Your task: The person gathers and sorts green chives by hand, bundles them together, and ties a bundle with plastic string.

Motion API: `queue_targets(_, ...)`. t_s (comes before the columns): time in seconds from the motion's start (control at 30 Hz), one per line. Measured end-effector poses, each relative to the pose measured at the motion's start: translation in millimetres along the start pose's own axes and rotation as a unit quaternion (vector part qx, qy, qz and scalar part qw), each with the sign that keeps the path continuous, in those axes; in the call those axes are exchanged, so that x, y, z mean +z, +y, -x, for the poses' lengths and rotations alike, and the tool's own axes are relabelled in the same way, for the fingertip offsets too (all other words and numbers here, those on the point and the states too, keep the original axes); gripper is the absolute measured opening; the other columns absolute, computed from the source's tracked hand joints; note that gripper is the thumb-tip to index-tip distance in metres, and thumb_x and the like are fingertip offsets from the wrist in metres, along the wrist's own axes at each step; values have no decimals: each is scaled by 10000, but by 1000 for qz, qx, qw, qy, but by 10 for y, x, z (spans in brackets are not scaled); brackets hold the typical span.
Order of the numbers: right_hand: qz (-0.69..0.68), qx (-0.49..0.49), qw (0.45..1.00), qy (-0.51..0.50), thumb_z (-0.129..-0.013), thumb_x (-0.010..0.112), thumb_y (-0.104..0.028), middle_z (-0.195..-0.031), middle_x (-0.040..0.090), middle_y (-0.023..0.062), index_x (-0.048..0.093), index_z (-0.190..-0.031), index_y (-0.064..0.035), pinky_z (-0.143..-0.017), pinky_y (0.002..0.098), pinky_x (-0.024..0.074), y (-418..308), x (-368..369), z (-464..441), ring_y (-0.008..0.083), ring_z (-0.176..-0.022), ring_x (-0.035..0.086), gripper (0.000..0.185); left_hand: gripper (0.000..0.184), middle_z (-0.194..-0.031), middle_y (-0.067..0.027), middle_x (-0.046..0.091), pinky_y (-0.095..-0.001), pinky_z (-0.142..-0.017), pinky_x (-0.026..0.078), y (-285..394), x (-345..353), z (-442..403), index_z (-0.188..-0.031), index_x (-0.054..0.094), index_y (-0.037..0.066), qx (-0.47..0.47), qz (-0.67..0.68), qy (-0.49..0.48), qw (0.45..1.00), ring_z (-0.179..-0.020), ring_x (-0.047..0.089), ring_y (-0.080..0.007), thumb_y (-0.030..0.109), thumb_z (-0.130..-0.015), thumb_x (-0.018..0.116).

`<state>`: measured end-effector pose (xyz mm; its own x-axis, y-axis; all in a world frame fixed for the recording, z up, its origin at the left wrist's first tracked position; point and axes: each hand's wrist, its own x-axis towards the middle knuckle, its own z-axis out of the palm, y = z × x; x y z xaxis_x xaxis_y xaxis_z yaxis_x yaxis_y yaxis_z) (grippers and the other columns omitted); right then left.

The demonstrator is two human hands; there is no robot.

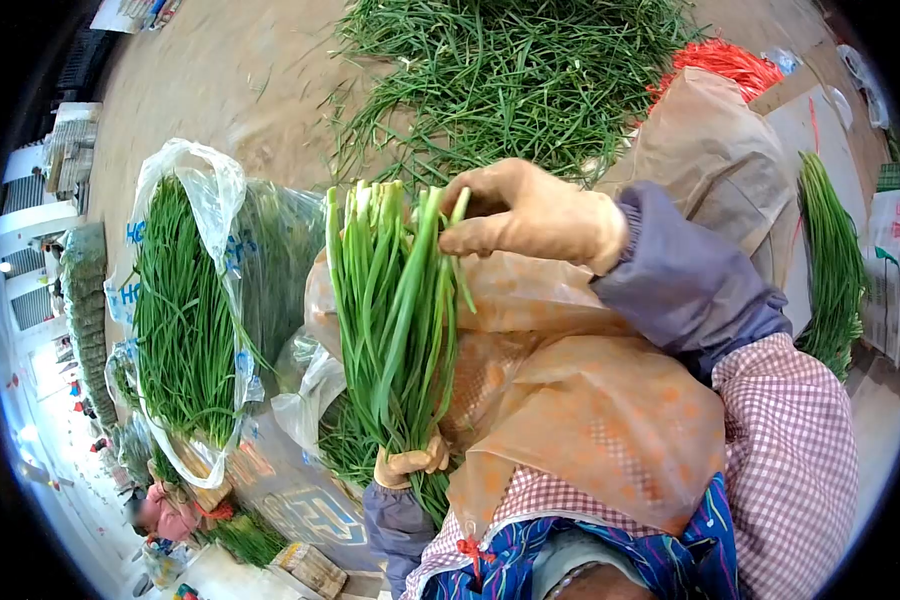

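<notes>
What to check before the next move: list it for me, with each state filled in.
1. Left hand around the green bunch: ok, wrapped around its lower part.
2. Right hand at the bunch: ok, thumb and fingers at the edge of its upper end; whether they pinch firmly, cannot tell.
3. Upper stalk ends even: not ok, they stand at differing heights.
4. Bunch tied: cannot tell, no tie shows, but part is covered.
5. Loose stalks in view: ok, a large heap lies ahead.
6. Red strips in view: ok, beside the heap.
</notes>
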<state>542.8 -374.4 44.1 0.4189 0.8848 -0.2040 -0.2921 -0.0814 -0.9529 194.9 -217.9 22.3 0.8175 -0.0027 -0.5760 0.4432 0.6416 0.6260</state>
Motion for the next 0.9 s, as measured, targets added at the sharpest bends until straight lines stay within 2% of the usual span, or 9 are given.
queue_targets(0.07, -92, 17, 995, -14, -837, 734, -200, -705, 640, 34, 669, -930, -35, -507, 252, 462, 141, 41, -113, 97, -576, 575, 201, 496, -798, -40, 542, -340, -567, 414, -180, -143, 36, -1160, 512, 9, -12, 91, -4, 996, -533, 481, -161, 92, -726, 737)
queue_targets(0.2, -161, 30, 982, -100, -844, 700, -102, -677, 628, 46, 668, -889, 5, -505, 250, 466, 225, -42, -86, 119, -548, 579, 120, 560, -815, -32, 539, -339, -593, 423, -79, 81, -13, -1212, 478, 15, 27, 119, -7, 993, -552, 491, -149, 105, -727, 741)
queue_targets(0.3, -174, 1, 984, -48, -850, 694, -114, -674, 624, 47, 660, -870, 4, -507, 250, 467, 277, 30, -80, 116, -552, 577, 125, 616, -828, -26, 538, -338, -607, 428, -28, 140, -39, -1258, 445, 20, 24, 119, -13, 993, -567, 499, -143, 127, -731, 746)
queue_targets(0.37, -174, -16, 985, -1, -894, 670, -198, -703, 636, 53, 667, -896, -10, -525, 256, 493, 289, -2, -123, 116, -623, 607, 188, 637, -836, -27, 538, -339, -616, 428, -66, 86, -45, -1288, 431, 24, 24, 115, -29, 993, -571, 499, -144, 133, -741, 739)
queue_targets(0.43, -269, -7, 963, 1, -902, 675, -290, -702, 650, 61, 674, -877, -36, -507, 243, 489, 330, -22, -179, 115, -538, 579, 254, 657, -845, -31, 538, -341, -625, 428, -77, 61, -24, -1314, 418, 25, 22, 106, -22, 994, -573, 498, -148, 140, -750, 735)
queue_targets(0.6, -193, 44, 979, -52, -895, 683, -262, -694, 670, 65, 697, -862, -26, -419, 246, 462, 236, 161, -254, 120, -509, 598, 239, 626, -863, -47, 544, -349, -647, 422, -289, -193, 85, -1305, 441, 17, -34, 158, 7, 987, -575, 493, -169, 150, -765, 730)
queue_targets(0.73, -146, 42, 987, -56, -884, 691, -233, -743, 661, 31, 701, -896, -31, -469, 242, 475, 272, 99, -231, 96, -589, 590, 202, 568, -858, -55, 548, -370, -633, 434, -158, 78, 49, -1251, 491, 8, 48, 107, 44, 992, -592, 518, -186, 139, -757, 739)
queue_targets(0.87, -56, 21, 996, 64, -884, 680, -151, -774, 674, 36, 691, -1010, -36, -576, 250, 514, 284, 22, -222, 99, -679, 617, 171, 509, -842, -58, 550, -395, -630, 462, -110, 75, -5, -1184, 520, 1, 39, 72, 17, 996, -604, 544, -195, 121, -742, 742)
queue_targets(0.9, 38, -47, 994, 95, -881, 678, -137, -785, 681, 46, 688, -1013, -32, -600, 260, 525, 314, -1, -225, 110, -694, 628, 169, 504, -838, -58, 550, -400, -631, 468, -62, 116, -32, -1173, 521, 0, 35, 84, 7, 996, -605, 550, -196, 117, -736, 743)
